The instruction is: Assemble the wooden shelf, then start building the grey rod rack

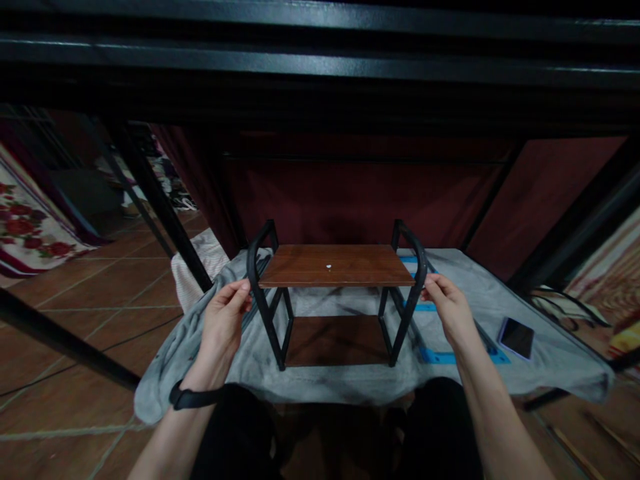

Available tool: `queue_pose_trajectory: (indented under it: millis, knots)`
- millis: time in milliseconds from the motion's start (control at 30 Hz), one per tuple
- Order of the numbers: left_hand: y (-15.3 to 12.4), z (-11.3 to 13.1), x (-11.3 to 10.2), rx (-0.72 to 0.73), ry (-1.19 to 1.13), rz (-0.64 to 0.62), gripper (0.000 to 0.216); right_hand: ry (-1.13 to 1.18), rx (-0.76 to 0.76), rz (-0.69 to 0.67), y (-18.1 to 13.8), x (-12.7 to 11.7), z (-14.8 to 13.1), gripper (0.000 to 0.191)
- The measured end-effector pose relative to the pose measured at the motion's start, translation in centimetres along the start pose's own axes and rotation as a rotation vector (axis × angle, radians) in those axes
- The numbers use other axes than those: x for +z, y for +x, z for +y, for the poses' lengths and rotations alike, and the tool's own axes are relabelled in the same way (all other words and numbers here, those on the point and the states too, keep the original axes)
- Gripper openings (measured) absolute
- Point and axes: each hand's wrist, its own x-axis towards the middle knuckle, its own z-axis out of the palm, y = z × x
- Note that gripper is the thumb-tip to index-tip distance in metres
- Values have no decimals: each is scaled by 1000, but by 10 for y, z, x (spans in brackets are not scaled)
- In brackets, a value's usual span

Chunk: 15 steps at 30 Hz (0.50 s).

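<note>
A small two-tier shelf [336,265] stands upright before me, with brown wood-look boards between black tubular side frames. A small white speck lies on its top board. My left hand [227,317] is closed, thumb and fingertips pinched together against the outer side of the left frame, level with the top board. On the opposite side, my right hand [447,303] pinches in the same way at the outside of the right frame. Whatever the fingertips hold is too small or hidden to make out. The lower board [340,341] sits near the bottom of the frames.
Grey cloth [330,383] covers the low surface under the shelf. Blue strips [443,357] and dark bars lie to the right, with a phone [517,338] beyond them. Dark metal beams [320,63] cross overhead, and a slanted post [160,200] stands at left.
</note>
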Motion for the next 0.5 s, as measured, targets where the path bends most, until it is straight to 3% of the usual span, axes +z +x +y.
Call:
queue_pose_trajectory:
  millis: [500]
  knots:
    - [1, 0, -2, 3, 27, 4, 42, -24, -2, -25, 5, -1, 2, 36]
